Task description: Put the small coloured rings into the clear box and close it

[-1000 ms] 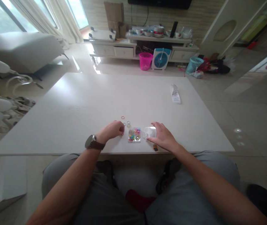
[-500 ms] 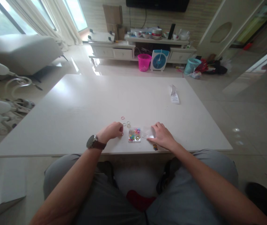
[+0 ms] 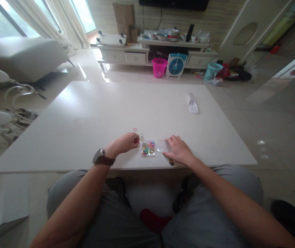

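A small clear compartment box (image 3: 148, 148) holding colourful little rings sits near the front edge of the white table (image 3: 98, 113). My left hand (image 3: 125, 143), with a watch on its wrist, is pinched on a small reddish ring (image 3: 138, 141) just left of the box. A few loose rings (image 3: 141, 136) and a red one (image 3: 135, 129) lie just beyond my fingertips. My right hand (image 3: 178, 151) rests on the right edge of the clear lid (image 3: 161, 145), which lies flat beside the box.
A small dark and orange item (image 3: 171, 162) lies at the table's front edge under my right wrist. A folded paper slip (image 3: 193, 104) lies far right on the table. Beyond are a pink basket (image 3: 159, 67), a blue fan (image 3: 176, 64) and a TV cabinet.
My left hand has lifted slightly and moved toward the loose rings with a ring pinched in it. The clear lid has come down flat on the table under my right hand.
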The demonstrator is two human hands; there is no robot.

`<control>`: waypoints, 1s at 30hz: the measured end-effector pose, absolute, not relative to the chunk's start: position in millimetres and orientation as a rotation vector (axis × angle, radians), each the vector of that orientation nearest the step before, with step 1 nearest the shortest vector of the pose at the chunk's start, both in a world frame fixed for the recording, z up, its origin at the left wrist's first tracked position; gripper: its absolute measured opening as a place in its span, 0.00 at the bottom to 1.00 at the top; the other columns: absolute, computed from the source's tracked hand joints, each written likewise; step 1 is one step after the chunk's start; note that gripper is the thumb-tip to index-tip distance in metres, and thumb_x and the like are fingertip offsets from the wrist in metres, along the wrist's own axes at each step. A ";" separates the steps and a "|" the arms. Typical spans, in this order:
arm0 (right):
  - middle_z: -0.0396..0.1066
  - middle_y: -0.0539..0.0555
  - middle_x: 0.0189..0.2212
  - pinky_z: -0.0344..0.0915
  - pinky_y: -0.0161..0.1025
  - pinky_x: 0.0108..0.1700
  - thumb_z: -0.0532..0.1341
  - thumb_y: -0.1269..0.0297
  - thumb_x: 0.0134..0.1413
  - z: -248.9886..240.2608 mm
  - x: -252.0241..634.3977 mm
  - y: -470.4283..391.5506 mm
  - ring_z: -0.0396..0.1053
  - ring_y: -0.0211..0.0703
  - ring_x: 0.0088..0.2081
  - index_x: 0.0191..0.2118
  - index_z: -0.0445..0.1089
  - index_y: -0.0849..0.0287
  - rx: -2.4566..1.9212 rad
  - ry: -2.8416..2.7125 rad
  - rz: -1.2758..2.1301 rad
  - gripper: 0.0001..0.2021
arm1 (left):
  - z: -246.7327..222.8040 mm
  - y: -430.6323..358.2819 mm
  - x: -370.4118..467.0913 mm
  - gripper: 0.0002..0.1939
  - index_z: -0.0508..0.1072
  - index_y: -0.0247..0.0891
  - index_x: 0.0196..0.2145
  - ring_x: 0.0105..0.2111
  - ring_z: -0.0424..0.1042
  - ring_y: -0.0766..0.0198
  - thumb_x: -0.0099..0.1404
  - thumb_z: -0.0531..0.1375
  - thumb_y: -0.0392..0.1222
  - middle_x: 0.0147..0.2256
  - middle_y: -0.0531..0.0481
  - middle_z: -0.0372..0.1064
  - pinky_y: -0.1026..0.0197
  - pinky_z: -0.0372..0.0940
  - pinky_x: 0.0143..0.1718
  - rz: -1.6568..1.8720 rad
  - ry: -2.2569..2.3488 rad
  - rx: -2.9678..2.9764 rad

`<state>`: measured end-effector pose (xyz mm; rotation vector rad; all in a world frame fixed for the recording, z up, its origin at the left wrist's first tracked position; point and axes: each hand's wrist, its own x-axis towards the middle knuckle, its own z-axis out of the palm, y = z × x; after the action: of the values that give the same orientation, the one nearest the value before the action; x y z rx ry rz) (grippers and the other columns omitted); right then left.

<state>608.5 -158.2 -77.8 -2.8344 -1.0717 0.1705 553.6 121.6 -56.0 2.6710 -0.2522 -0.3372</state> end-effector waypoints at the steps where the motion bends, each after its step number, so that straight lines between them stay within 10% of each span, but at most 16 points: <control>1: 0.65 0.58 0.47 0.62 0.43 0.51 0.65 0.50 0.52 -77.4 608.2 -157.8 0.60 0.52 0.49 0.53 0.66 0.58 -2.837 -1.074 0.172 0.25 | -53.2 117.4 553.5 0.07 0.71 0.37 0.28 0.28 0.65 0.66 0.61 0.56 0.40 0.28 0.50 0.70 0.64 0.58 0.30 -0.295 -0.316 2.630; 30: 0.65 0.58 0.47 0.63 0.44 0.50 0.64 0.50 0.53 -74.5 607.7 -158.0 0.61 0.52 0.49 0.53 0.66 0.58 -2.854 -1.090 0.207 0.25 | -68.0 147.8 554.5 0.07 0.78 0.39 0.31 0.31 0.71 0.63 0.53 0.61 0.38 0.32 0.48 0.76 0.64 0.63 0.32 -0.371 0.072 2.766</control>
<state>607.7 -158.0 -74.5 -2.8536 -1.0901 0.2075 554.5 147.8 -68.0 2.7657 0.0723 -0.3713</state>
